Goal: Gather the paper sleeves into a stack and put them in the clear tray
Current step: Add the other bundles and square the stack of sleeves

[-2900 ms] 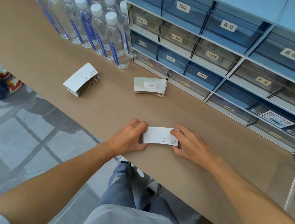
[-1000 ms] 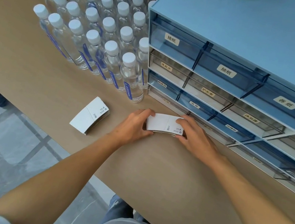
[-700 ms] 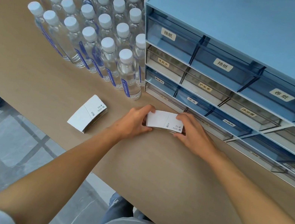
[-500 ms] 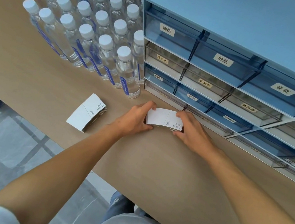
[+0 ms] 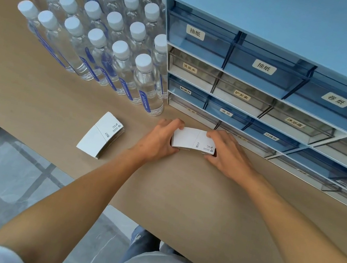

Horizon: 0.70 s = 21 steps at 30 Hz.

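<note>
Left hand (image 5: 159, 139) and right hand (image 5: 227, 154) fingers pinch the sleeve stack (image 5: 193, 139) ends

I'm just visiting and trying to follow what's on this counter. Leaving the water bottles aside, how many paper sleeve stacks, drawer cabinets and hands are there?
Paper sleeve stacks: 2 (held stack, loose stack lying on the counter)
Drawer cabinets: 1 (drawer cabinet)
Hands: 2 (left hand, right hand, both gripping the held stack)
Total: 5

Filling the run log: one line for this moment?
both hands squaring white paper sleeve stack | second sleeve stack loose on wooden counter
</note>
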{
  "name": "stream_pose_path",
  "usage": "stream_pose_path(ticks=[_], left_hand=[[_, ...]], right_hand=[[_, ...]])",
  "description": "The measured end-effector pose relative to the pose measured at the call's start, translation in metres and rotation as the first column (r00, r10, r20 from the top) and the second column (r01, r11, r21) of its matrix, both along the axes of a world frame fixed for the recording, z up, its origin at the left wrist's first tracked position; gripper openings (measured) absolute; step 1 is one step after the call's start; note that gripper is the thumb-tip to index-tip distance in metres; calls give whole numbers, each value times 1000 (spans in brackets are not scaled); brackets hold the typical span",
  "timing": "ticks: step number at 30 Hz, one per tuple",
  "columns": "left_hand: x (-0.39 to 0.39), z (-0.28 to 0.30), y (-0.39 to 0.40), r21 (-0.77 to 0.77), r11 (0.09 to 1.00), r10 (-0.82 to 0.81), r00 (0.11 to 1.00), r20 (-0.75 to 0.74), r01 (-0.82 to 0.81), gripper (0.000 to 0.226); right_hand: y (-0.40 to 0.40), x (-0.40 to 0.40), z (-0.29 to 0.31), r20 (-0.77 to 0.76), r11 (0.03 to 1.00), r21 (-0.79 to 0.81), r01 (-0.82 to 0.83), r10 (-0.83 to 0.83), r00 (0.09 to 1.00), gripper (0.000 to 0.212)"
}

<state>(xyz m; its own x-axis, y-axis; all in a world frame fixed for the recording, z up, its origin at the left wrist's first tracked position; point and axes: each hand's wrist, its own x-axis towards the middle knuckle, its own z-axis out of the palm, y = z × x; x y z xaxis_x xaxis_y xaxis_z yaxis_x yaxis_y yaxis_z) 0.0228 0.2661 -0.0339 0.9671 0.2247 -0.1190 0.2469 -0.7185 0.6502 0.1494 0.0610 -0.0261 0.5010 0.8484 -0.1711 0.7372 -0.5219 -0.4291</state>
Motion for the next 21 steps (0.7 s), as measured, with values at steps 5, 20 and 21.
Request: stream_pose_path(ticks=[5, 20, 21], left_hand=[[-6, 2, -1, 6, 1000, -9, 1000, 26, 9, 56], [-21, 8, -3, 54, 998, -10, 998, -60, 13, 64], [-23, 7, -2, 41, 999, 5, 998, -70, -2, 64]], right_hand=[[-1, 0, -1, 12, 1000, -6, -16, 16, 1000, 58], [5, -2, 7, 15, 987, 9, -159, 159, 987, 53], [7, -2, 8, -9, 985, 6, -171, 171, 985, 53]])
